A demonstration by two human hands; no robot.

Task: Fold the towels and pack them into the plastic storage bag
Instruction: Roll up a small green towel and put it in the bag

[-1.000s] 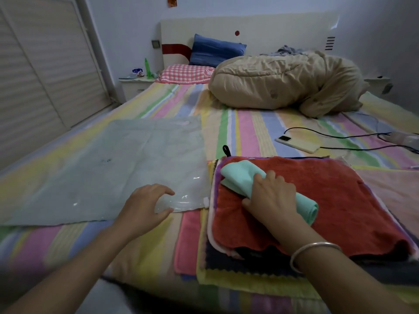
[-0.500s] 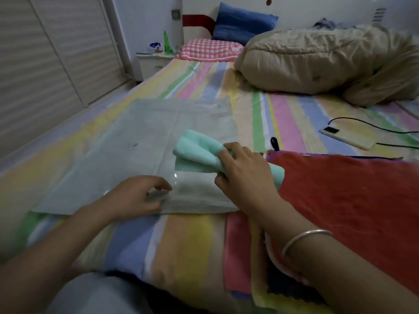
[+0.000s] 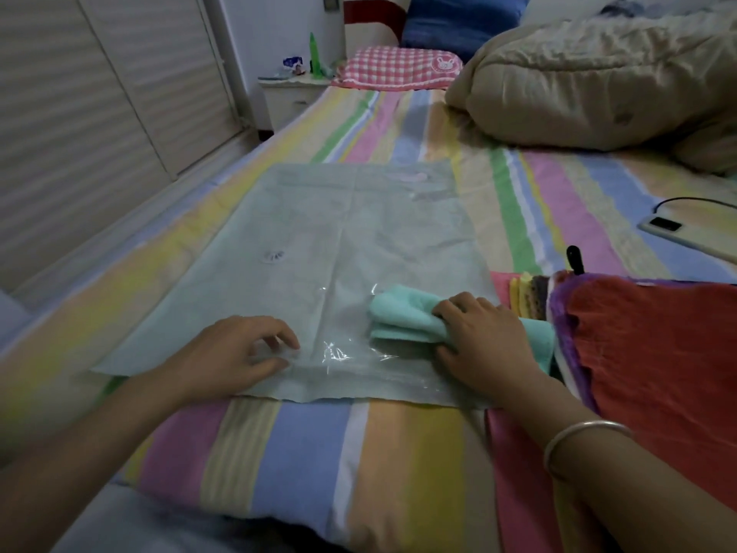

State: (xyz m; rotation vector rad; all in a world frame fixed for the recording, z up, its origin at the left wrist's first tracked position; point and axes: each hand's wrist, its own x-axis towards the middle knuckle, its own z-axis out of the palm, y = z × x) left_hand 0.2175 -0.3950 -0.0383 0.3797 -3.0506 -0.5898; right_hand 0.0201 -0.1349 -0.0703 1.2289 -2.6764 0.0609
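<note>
- The folded mint-green terry towel (image 3: 402, 319) is no longer on the stack of flat towels topped by a red one (image 3: 658, 353), where it lay a second ago. It is now carried to the near right corner of the pale green translucent plastic storage bag (image 3: 359, 233).
- Right hand (image 3: 482, 345): fingers are curled round the towel, gripped from above.
- Left hand (image 3: 227, 357), at 9 o'clock of the towel: fingers are half-curled, and the film at the bag's near edge is pinched. That edge has been held throughout.
- Whether the towel is under the top film yet cannot be told.
- Insertion is judged the step in hand. The stack at 3 o'clock is still to be folded and packed.
- Surface: a pastel striped bed sheet (image 3: 303, 453), with the bag laid flat on it.
- Room: a beige crumpled duvet (image 3: 598, 73) at 1 o'clock, a white phone on a black cable (image 3: 678, 233) at 2, a pink checked pillow (image 3: 399, 67) at 12, white louvred doors (image 3: 79, 113) at 10.
</note>
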